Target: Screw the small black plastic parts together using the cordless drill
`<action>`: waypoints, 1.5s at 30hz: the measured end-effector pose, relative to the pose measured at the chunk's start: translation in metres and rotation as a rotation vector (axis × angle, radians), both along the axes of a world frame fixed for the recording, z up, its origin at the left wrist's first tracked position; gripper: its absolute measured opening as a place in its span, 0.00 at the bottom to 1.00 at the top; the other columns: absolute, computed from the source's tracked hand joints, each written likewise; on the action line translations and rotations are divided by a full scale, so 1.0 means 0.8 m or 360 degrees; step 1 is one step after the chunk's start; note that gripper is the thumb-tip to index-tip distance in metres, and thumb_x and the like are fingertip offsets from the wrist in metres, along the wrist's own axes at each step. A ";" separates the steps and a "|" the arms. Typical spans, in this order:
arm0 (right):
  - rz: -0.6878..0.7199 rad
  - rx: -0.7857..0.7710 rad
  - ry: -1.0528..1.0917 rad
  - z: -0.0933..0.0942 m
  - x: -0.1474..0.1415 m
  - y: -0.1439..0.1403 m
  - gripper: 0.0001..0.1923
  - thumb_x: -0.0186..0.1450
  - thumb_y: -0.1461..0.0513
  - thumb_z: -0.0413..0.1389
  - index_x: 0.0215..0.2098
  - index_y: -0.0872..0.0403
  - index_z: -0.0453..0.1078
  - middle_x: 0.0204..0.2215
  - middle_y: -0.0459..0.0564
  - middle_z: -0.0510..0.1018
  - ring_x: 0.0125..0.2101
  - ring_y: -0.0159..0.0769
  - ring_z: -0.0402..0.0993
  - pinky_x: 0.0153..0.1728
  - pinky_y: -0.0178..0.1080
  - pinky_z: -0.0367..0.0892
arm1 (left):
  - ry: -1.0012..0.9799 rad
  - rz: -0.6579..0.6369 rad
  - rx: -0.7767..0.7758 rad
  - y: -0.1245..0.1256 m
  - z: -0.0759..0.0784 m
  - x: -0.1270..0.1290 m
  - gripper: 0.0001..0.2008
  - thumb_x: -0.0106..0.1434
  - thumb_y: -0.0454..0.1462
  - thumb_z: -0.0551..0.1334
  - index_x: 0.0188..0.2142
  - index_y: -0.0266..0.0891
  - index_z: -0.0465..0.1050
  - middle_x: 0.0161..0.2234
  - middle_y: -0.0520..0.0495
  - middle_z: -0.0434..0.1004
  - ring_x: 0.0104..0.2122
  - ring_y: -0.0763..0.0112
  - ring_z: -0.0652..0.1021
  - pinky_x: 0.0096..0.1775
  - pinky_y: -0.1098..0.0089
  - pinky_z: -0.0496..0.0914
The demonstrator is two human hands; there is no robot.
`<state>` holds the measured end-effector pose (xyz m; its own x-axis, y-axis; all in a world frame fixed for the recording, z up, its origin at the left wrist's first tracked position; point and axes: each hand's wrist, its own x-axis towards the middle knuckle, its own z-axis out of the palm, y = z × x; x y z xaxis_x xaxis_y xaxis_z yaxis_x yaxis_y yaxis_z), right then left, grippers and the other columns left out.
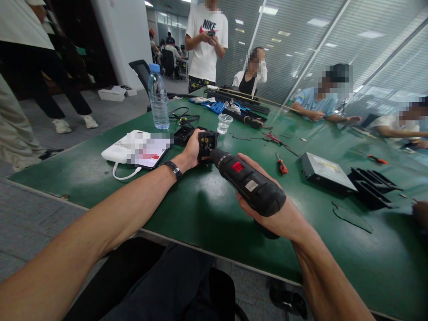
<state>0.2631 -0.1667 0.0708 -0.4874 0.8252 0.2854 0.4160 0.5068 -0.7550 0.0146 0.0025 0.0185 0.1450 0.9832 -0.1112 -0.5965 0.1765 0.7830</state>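
Note:
My right hand (267,209) grips a black electric screwdriver (247,180) with a red switch, its nose pointing away from me. The nose meets a small black plastic part (206,143) that my left hand (191,150) holds upright just above the green table (187,209). A black watch band sits on my left wrist. Another small black housing (183,133) lies right behind my left hand.
A white device (133,149) with a cable lies left of my hand. Behind it stand a water bottle (158,98) and a plastic cup (224,123). A red-handled screwdriver (281,164), a metal drive (326,171) and black plastic parts (372,185) lie to the right. Several people sit or stand around the table.

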 end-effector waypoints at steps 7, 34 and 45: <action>-0.0019 -0.0013 0.0012 -0.002 0.001 -0.001 0.52 0.68 0.64 0.67 0.87 0.47 0.57 0.44 0.48 0.88 0.32 0.37 0.79 0.36 0.40 0.77 | -0.0035 -0.0014 -0.0033 -0.001 0.001 0.000 0.23 0.77 0.53 0.60 0.43 0.37 0.84 0.25 0.43 0.82 0.20 0.63 0.78 0.19 0.70 0.63; 0.0052 0.0163 -0.0026 -0.009 0.008 0.003 0.54 0.68 0.64 0.69 0.88 0.47 0.55 0.62 0.56 0.87 0.40 0.42 0.85 0.45 0.46 0.84 | -0.0076 -0.0078 0.0060 0.010 -0.012 -0.002 0.22 0.75 0.57 0.62 0.41 0.42 0.81 0.23 0.45 0.79 0.24 0.59 0.83 0.20 0.70 0.63; 0.0001 0.0079 -0.0063 -0.005 0.007 -0.001 0.54 0.69 0.66 0.68 0.88 0.45 0.53 0.49 0.51 0.89 0.37 0.43 0.85 0.45 0.48 0.82 | -0.0089 -0.0057 0.0020 0.007 -0.009 -0.001 0.22 0.76 0.55 0.61 0.41 0.40 0.83 0.25 0.42 0.82 0.26 0.56 0.84 0.22 0.68 0.66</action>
<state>0.2683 -0.1674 0.0666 -0.4993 0.8103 0.3067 0.4447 0.5434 -0.7120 0.0138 0.0079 0.0114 0.1858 0.9785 -0.0895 -0.6329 0.1889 0.7508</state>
